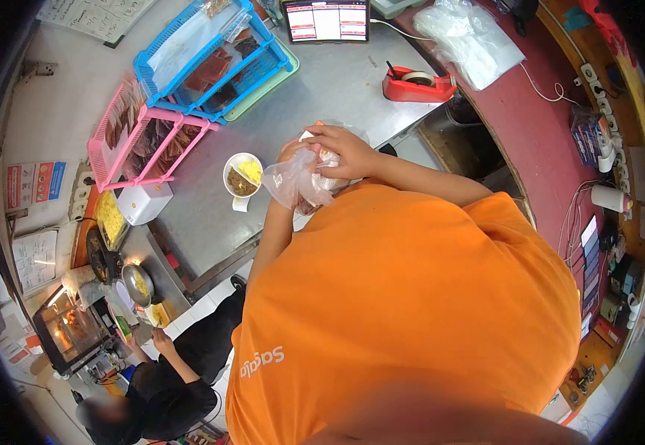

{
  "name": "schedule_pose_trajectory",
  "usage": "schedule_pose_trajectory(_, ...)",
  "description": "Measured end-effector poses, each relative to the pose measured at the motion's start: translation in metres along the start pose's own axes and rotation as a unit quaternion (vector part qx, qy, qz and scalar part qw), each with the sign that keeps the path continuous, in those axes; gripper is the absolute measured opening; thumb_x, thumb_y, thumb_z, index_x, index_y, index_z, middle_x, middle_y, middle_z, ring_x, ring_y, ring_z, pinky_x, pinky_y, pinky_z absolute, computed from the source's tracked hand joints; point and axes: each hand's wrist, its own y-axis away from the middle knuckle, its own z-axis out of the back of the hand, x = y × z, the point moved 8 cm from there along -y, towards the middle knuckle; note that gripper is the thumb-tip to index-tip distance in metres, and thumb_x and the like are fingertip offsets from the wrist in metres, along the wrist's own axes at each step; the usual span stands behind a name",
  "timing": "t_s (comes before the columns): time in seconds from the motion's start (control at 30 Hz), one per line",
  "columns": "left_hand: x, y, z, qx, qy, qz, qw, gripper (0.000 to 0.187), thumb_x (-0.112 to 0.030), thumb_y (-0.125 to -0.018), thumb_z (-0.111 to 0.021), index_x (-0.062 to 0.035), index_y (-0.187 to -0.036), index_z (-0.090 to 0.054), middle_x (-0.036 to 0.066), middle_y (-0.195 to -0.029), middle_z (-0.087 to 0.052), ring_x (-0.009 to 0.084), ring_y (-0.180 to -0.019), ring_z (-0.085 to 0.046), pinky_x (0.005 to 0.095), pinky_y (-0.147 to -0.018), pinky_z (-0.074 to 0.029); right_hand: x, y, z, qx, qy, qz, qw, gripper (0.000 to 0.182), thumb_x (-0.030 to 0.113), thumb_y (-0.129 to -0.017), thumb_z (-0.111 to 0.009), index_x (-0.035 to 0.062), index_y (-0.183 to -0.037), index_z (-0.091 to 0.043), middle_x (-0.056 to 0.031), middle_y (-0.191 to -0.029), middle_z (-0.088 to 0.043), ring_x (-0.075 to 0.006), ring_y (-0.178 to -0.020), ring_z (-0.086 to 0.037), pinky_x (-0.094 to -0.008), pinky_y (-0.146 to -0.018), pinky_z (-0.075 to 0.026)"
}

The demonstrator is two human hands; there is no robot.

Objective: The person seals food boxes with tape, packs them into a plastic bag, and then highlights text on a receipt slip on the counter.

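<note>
Both hands are at a thin clear plastic bag near the table edge, close to the orange shirt. White and orange packaging shows through it, but its contents are hard to make out. My left hand grips the bag from the left, its fingers partly covered. My right hand lies over the top right of the bag, fingers curled on it. To the left stands a round white bowl with a divider, yellow egg-like food on one side and brown minced food on the other.
Blue and pink racks with packets stand at the left. A red tape dispenser, a tablet and plastic bags are farther back. At lower left, a person in black works near a pan.
</note>
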Motion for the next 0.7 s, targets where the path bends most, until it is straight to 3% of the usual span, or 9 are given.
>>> schedule_pose_trajectory(0.47,0.0004,-0.0002,0.0020,-0.017,0.042,0.001,0.999,0.026,-0.027,-0.088,-0.058,-0.0091,-0.069,-0.062,0.000,-0.064,-0.061,0.0171,-0.069,-0.060,0.0364,-0.088,-0.041,-0.0012,0.0007,-0.0005,0.001,-0.002,-0.001,1.000,0.059,0.040,-0.073,-0.069,0.0096,-0.121,-0.055,-0.0191,-0.133,-0.043,-0.0398,-0.126,-0.037,-0.0469,-0.102,-0.030)
schedule_pose_trajectory(0.7,0.0002,-0.0014,-0.0009,0.020,0.012,0.006,1.000,0.029,-0.032,-0.090,-0.054,-0.0084,-0.075,-0.063,0.001,-0.067,-0.063,0.0179,-0.073,-0.061,0.0374,-0.090,-0.039,-0.0017,0.0003,-0.0003,-0.004,-0.007,0.002,1.000,0.057,0.039,-0.073,-0.069,0.0098,-0.120,-0.056,-0.0186,-0.132,-0.044,-0.0391,-0.125,-0.038,-0.0467,-0.101,-0.031)
